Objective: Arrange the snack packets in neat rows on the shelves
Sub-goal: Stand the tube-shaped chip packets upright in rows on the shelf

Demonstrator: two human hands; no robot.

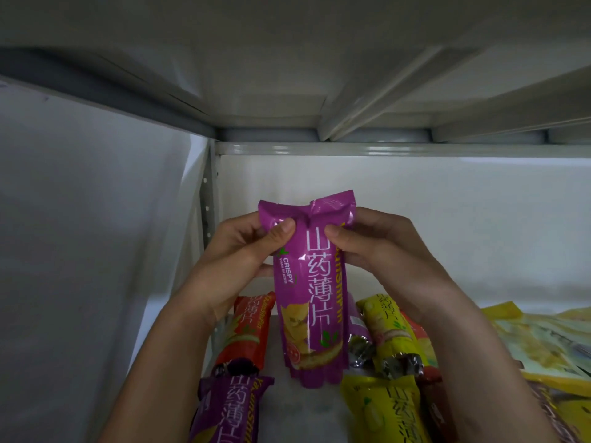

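A long purple snack packet (311, 298) hangs upright in front of me inside the shelf bay. My left hand (236, 254) pinches its top left corner with thumb in front. My right hand (377, 247) pinches the top right part the same way. Below it on the white shelf (297, 410) lie more packets: a red one (248, 334) at left, another purple one (227, 407) at the bottom left, a yellow one (388, 334) at right and a second yellow one (387, 410) at the bottom.
Flat yellow packets (543, 343) lie in a loose heap at the far right. The shelf's white back wall (415, 219) is behind, a perforated upright post (208, 199) stands at the left, and the underside of the shelf above (287, 91) is close overhead.
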